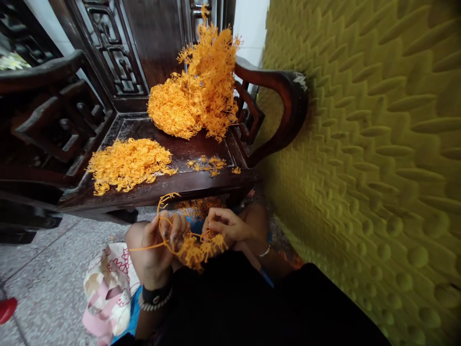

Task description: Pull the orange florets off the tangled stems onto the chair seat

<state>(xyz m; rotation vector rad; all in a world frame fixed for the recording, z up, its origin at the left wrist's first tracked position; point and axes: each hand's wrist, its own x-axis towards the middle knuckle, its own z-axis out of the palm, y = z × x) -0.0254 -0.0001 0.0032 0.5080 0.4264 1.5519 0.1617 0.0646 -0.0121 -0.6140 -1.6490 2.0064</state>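
Note:
My left hand (158,245) is closed around a thin orange plastic strip (163,223) that curls up above the fingers. My right hand (226,226) pinches a cluster of small orange plastic pieces (196,250) joined to that strip, held over my lap. Both hands sit just in front of a dark wooden chair (173,187). On its seat lie a flat pile of orange pieces (127,163) at the left, a tall tangled heap (200,91) at the back, and a few loose bits (209,164).
A yellow-green textured panel (370,144) fills the right side. A patterned cloth bag (108,288) lies on the speckled floor by my left knee. A red object (7,308) shows at the lower left edge. More orange pieces (196,206) lie under the chair's front.

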